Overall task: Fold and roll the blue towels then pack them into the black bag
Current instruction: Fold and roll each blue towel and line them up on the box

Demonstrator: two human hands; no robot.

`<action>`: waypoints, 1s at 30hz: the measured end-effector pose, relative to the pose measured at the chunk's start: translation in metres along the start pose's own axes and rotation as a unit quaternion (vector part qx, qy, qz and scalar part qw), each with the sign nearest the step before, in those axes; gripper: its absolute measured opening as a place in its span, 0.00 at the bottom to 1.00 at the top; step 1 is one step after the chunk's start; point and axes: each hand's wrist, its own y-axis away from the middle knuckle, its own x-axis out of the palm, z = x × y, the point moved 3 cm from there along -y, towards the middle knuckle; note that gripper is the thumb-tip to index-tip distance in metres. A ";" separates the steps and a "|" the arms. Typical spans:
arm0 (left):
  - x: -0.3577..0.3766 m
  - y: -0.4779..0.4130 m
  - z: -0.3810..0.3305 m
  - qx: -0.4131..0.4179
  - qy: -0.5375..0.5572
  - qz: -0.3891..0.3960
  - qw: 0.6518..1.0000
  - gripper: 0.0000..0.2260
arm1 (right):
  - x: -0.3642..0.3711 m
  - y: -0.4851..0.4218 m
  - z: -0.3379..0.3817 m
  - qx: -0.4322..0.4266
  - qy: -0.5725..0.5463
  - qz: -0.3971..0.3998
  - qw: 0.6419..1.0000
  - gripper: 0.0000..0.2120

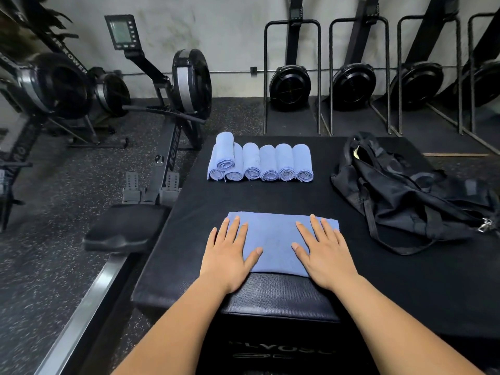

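Head view, looking down: folded blue towel (273, 236) flat at the near edge of a black padded plyo box (270, 197). Left hand (230, 253) pressed on its left end, right hand (322, 253) on its right end, both palms down with fingers straight and spread, grasping nothing. Farther back on the box, seven rolled blue towels (259, 163): six side by side in a row, one more resting on top of the two leftmost. To the right, well apart from the rolls, slumped black bag (405, 196), straps trailing toward the near side. Left of the box, on speckled floor (40, 253), a rowing machine (173, 85); more rowers (289, 85) stood upright along the far wall (230, 36).
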 end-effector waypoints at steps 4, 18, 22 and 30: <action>-0.003 0.021 0.005 -0.019 0.009 -0.046 0.999 0.34 | 0.003 0.018 0.004 0.029 0.004 -0.012 1.000 0.44; -0.007 0.028 0.006 -0.001 0.043 -0.113 0.993 0.29 | -0.001 0.025 0.022 -0.046 -0.004 -0.002 0.999 0.33; -0.008 0.028 0.005 -0.001 0.044 -0.115 0.992 0.29 | -0.002 0.028 0.048 0.121 -0.083 0.009 0.989 0.34; -0.010 0.029 0.003 0.014 0.053 -0.111 0.992 0.28 | -0.019 0.011 0.035 -0.117 0.013 0.023 0.993 0.39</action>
